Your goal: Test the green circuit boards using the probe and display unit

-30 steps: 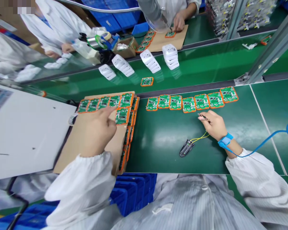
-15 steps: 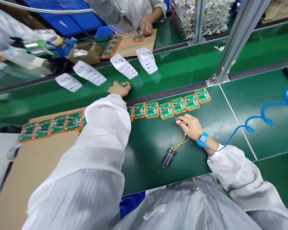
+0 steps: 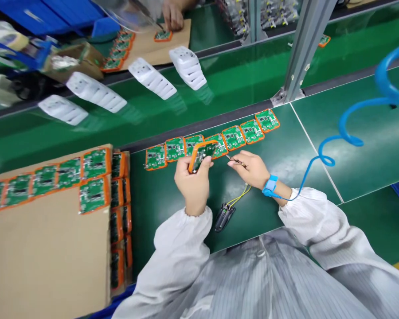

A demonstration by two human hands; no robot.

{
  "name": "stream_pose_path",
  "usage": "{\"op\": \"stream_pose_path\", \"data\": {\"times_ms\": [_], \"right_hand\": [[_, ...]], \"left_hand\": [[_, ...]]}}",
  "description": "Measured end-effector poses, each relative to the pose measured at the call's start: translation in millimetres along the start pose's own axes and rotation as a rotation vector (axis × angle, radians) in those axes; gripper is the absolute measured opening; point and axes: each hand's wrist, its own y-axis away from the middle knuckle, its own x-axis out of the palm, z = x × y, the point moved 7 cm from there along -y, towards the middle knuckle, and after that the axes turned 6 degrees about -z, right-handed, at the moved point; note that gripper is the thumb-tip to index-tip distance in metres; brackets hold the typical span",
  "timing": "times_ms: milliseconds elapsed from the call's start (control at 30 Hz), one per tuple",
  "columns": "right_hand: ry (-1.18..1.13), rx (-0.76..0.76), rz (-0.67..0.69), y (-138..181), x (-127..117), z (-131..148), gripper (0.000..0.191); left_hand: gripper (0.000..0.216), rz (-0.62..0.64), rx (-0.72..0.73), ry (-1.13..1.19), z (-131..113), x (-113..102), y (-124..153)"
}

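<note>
My left hand (image 3: 192, 182) is closed on a green circuit board with an orange frame (image 3: 201, 155), held tilted just above the green mat. My right hand (image 3: 251, 168) pinches a pair of thin probe tips (image 3: 233, 160) close to that board; yellow wires run from them to a small black battery holder (image 3: 223, 217) on the mat. A blue wrist strap (image 3: 270, 185) sits on my right wrist with a coiled blue cord (image 3: 349, 133). A row of several like boards (image 3: 232, 136) lies behind my hands.
A cardboard sheet (image 3: 46, 248) at left carries more boards (image 3: 93, 164), with others stacked on edge beside it (image 3: 119, 208). White plastic housings (image 3: 153, 79) ride the conveyor (image 3: 239, 88) beyond. A metal post (image 3: 297, 48) stands at right. Another person's hand (image 3: 173, 15) works opposite.
My left hand came back from the conveyor with a board and now holds it in front of me. My right hand with the probes has closed in on it.
</note>
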Motion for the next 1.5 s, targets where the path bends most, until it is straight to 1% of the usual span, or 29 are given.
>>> {"op": "stream_pose_path", "data": {"times_ms": [67,167,300,433,500,633,767,933,1000,1067,1167,1200,1233,1267,1300,1367,1433,1500], "right_hand": [[0.035,0.014,0.012,0,-1,1,0.029],[0.066,0.073,0.02,-2,-3,-2,0.027],[0.028,0.123,0.006,-4,-6,-5,0.025],[-0.019,0.139,0.031,-4,-6,-3,0.027],[-0.077,0.125,0.022,-4,-9,0,0.024],[-0.16,0.046,-0.007,-6,-20,5,0.033],[-0.085,-0.062,-0.002,-11,-26,7,0.04],[-0.012,-0.127,0.031,-12,-24,9,0.039],[-0.002,-0.143,0.044,-11,-24,13,0.04],[0.036,-0.137,-0.001,-10,-29,17,0.04],[0.102,-0.075,-0.166,-7,-43,20,0.039],[0.096,-0.05,-0.199,-6,-45,20,0.041],[0.066,-0.022,-0.198,-4,-44,19,0.045],[0.01,0.009,-0.167,-3,-40,17,0.049],[-0.071,0.049,-0.112,-2,-32,14,0.051],[-0.284,0.155,0.014,1,-14,7,0.052],[-0.497,0.261,0.08,3,1,1,0.053],[-0.633,0.324,0.068,3,7,-3,0.054]], "left_hand": [[0.03,-0.027,0.022,-0.039,1,0,5],[0.028,-0.022,0.044,-0.027,-4,4,9],[0.026,0.005,0.101,-0.037,-15,10,17],[0.024,0.002,0.194,-0.051,-23,12,22],[0.023,-0.007,0.236,-0.028,-26,11,22],[0.021,-0.013,0.313,-0.005,-28,8,18],[0.02,0.019,0.394,0.003,-27,4,14],[0.017,0.085,0.5,-0.04,-23,3,13],[0.016,0.094,0.55,-0.05,-25,2,12],[0.014,0.068,0.598,-0.077,-28,0,11],[0.015,-0.02,0.655,-0.101,-34,-3,9],[0.017,-0.048,0.683,-0.095,-36,-3,10],[0.018,-0.07,0.725,-0.083,-39,-1,11],[0.018,-0.084,0.775,-0.07,-41,1,13],[0.017,-0.085,0.82,-0.058,-43,5,16],[0.017,-0.029,0.854,-0.041,-42,14,19],[0.025,0.079,0.789,-0.027,-34,22,17],[0.053,0.2,0.675,-0.034,-22,25,13]]}}
